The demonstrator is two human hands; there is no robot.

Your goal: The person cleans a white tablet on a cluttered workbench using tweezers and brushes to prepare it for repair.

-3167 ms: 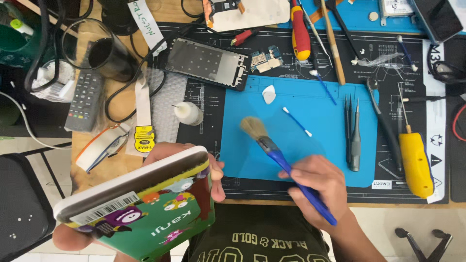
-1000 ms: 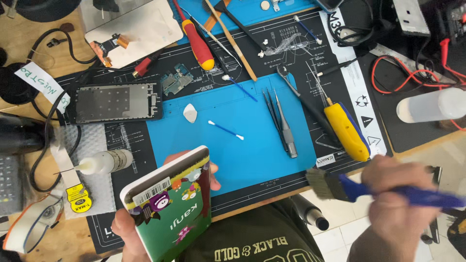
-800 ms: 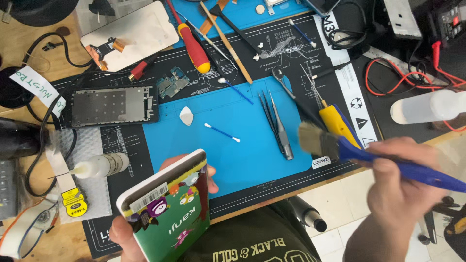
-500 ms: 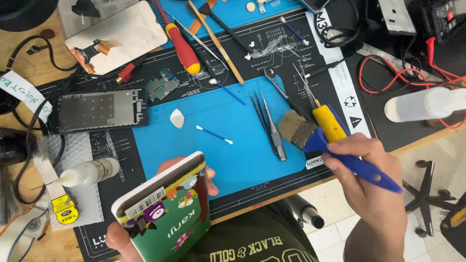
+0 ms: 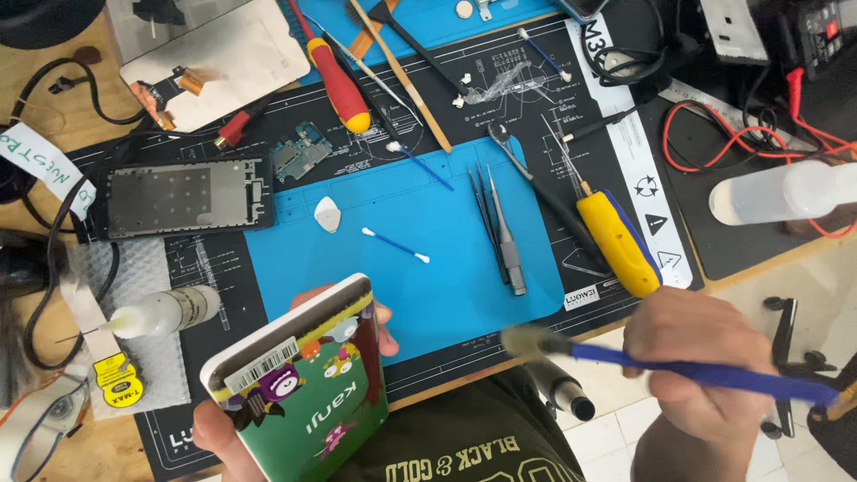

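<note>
Though blurred, brush (image 5: 678, 368) between fingers (image 5: 665, 332)

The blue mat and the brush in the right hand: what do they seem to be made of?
The blue mat looks like soft silicone or rubber: matte, with moulded compartments. The brush in the right hand seems to have a glossy blue plastic or painted handle and pale bristles, too blurred to tell more.

A flat green box (image 5: 303, 393) with cartoon figures and a white barcode label is tilting in the left hand (image 5: 223, 428) at the lower left. A small yellow tag (image 5: 116, 378) is lying at the far left. A white paper strip (image 5: 40, 161) is curling above. A white panel (image 5: 228, 54) is lying face down at the top.
</note>
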